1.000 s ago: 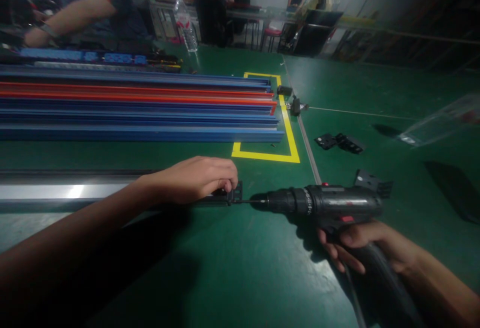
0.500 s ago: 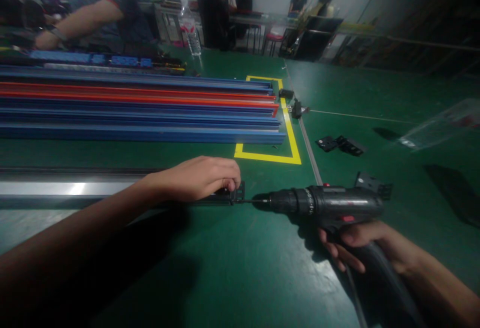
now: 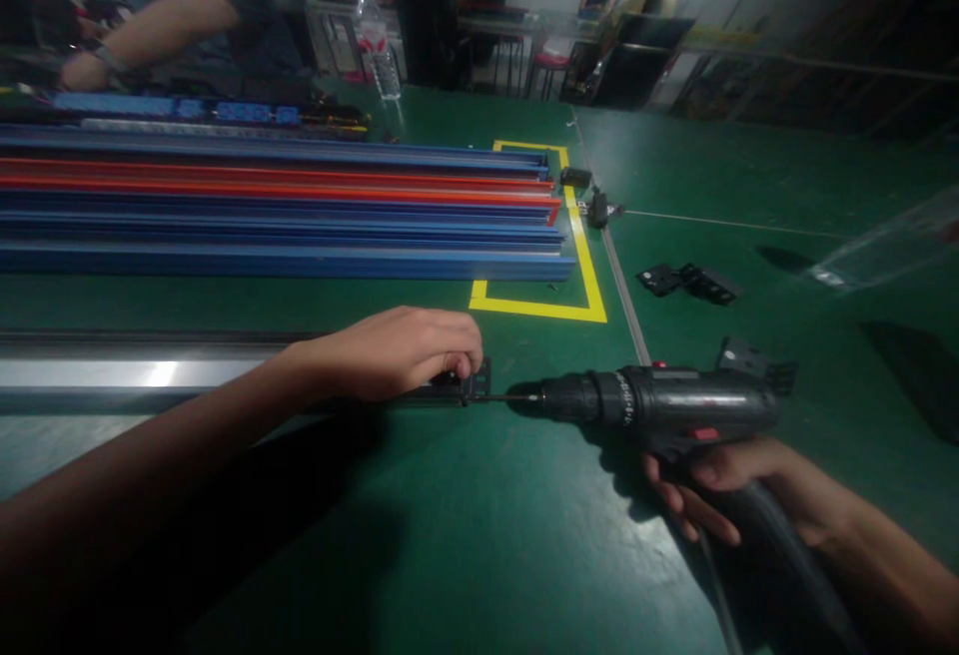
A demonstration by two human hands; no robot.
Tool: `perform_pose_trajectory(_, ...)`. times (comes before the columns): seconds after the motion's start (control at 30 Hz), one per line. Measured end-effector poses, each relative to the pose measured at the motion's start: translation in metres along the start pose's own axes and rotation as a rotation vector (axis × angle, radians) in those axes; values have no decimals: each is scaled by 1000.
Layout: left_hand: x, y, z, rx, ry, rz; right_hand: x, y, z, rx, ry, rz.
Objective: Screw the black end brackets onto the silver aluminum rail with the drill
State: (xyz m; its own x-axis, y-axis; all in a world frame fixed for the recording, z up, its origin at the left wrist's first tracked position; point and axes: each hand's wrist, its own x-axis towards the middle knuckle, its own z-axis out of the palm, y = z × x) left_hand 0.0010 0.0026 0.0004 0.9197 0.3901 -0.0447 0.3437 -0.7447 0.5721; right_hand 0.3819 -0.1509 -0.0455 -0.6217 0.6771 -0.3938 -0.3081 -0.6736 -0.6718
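Observation:
My left hand [image 3: 420,350] is closed on a small black bracket [image 3: 481,375] at the right end of a long silver and black rail [image 3: 112,372]. My right hand [image 3: 719,485] wraps round the grip of a black power drill [image 3: 674,400] with red buttons. The drill lies level and points left. Its long thin bit [image 3: 498,397] reaches the bracket's lower edge at the rail's end. My left fingers hide part of the bracket.
Blue profiles [image 3: 300,261] and red profiles [image 3: 300,176] lie beyond the rail, their ends within yellow tape [image 3: 524,312]. Black brackets [image 3: 689,282] lie at the right. A plastic bottle [image 3: 384,61] stands behind, and a person's arm [image 3: 157,31] is at the back left.
The view has shifted slightly, so the profiles appear a little higher. The drill appears slightly further right. Both hands keep their holds, and the bit is still at the bracket.

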Motion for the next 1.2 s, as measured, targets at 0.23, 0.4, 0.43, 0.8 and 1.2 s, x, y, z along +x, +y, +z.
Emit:
perform_pose_trajectory(0.23, 2, 1, 0, 4, 3, -8, 0, -1, 4, 64, 21, 44)
perform_pose_trajectory(0.4, 0, 1, 0, 6, -8, -21, 1, -4, 10, 89, 29, 64)
perform_pose_trajectory(0.43, 0, 0, 0, 8, -11, -22, 1, -5, 10, 92, 30, 73)
perform_pose_trajectory(0.8, -2, -6, 0, -30, -24, 0, -1, -6, 10, 107, 38, 100)
perform_pose_trajectory(1.2, -3, -6, 1, -147, -1, 59, -4, 7, -4, 126, 0, 62)
